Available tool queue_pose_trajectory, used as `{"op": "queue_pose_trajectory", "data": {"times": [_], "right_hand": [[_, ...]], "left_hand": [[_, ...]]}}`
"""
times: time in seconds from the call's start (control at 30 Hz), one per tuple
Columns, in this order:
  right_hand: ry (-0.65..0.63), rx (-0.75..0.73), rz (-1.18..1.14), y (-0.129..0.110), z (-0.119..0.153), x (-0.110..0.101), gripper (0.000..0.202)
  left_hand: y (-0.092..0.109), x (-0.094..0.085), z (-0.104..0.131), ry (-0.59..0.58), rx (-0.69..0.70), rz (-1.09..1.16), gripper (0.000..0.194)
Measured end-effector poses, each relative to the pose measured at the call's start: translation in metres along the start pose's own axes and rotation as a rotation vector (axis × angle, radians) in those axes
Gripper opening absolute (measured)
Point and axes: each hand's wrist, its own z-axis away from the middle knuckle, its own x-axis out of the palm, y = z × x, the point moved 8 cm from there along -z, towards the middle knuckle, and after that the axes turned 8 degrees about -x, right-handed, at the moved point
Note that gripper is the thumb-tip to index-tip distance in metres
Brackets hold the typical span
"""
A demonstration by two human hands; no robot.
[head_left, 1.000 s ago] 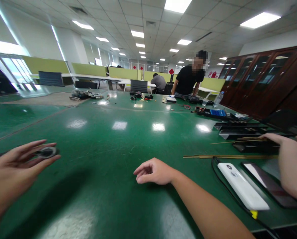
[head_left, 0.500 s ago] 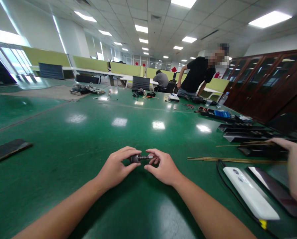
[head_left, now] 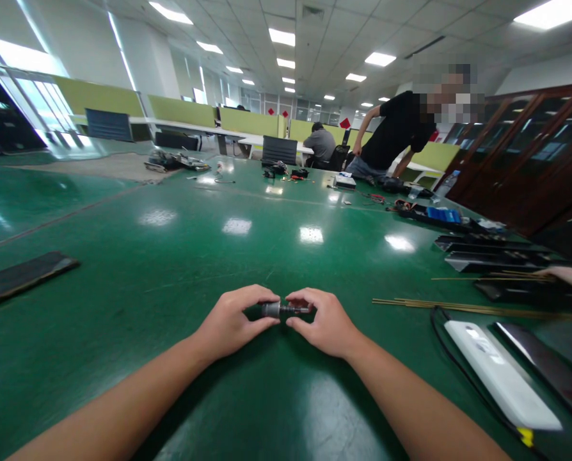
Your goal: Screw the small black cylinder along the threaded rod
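Above the green table, my left hand (head_left: 235, 320) grips a small dark metal cylinder with a coil spring and thin shaft (head_left: 271, 310) between thumb and fingers. The cylinder lies level, its shaft pointing right. Close beside it, my right hand (head_left: 327, 323) is curved around the shaft end, with thumb and forefinger apart. The curled fingers behind the shaft are partly hidden, and whether they touch it is unclear.
Thin brass-coloured rods (head_left: 411, 304) lie right, near a white power bank (head_left: 504, 378) with a black cable and a dark phone (head_left: 548, 365). Another person's hand (head_left: 569, 276) is at the right edge. A dark flat slab (head_left: 27, 276) lies left. Someone in black (head_left: 391, 131) leans over the far side.
The view has shifted slightly, so the scene sits further right. My hands are a little closer together around the metal part. The other person's hand at right has moved partly out of view.
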Motion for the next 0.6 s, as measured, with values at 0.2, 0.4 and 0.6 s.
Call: {"op": "queue_pose_trajectory", "data": {"times": [0.2,0.4,0.6], "right_hand": [[-0.009,-0.013,-0.005,-0.0049,0.0014,-0.0005,0.028],[0.003,-0.015,-0.016,-0.0067,0.0007,-0.0018,0.025],[-0.013,-0.018,-0.016,-0.0095,0.0013,-0.0011,0.014]], "left_hand": [[-0.0004,0.0028,0.0014,-0.016,0.017,0.002,0.029],[0.0032,0.0058,0.0010,-0.042,0.023,0.016,0.029],[0.0047,0.0064,0.0016,-0.044,0.013,0.029,0.030]]}}
